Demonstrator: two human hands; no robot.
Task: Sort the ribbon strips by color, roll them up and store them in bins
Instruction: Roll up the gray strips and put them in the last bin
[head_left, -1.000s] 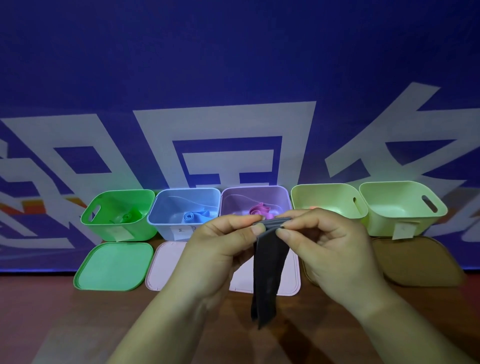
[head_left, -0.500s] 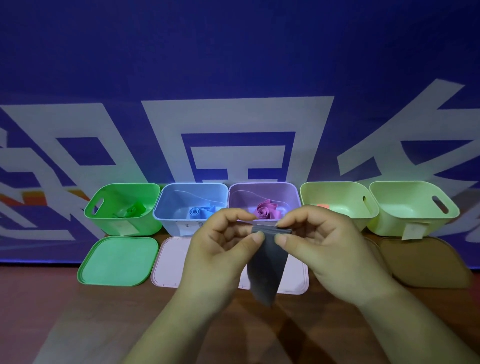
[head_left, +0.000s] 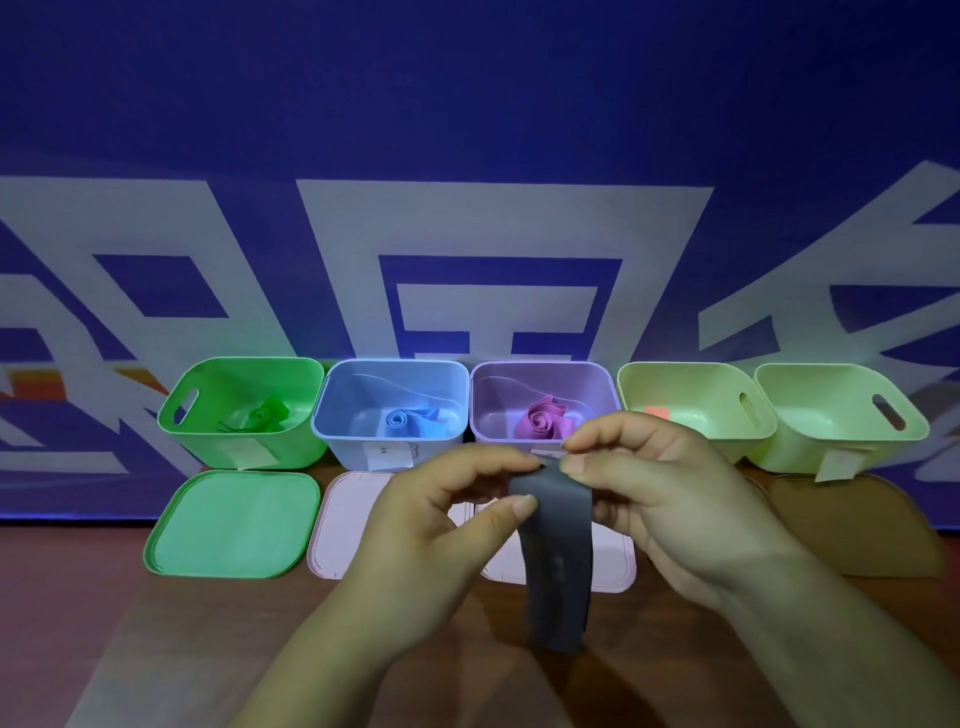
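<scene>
Now left hand (head_left: 441, 519) and right hand (head_left: 670, 499) pinch the top of the grey ribbon strip (head_left: 558, 561), just in front of the purple bin (head_left: 543, 370). They hide that bin's front wall and part of the pink lids (head_left: 340, 525) in front of it.

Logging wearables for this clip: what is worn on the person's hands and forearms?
Nothing visible. The left hand and right hand are bare, no gloves or rings. The forearms are uncovered down to the frame's edge, with no sleeve, watch or band. The nails look short and unpainted.
</scene>
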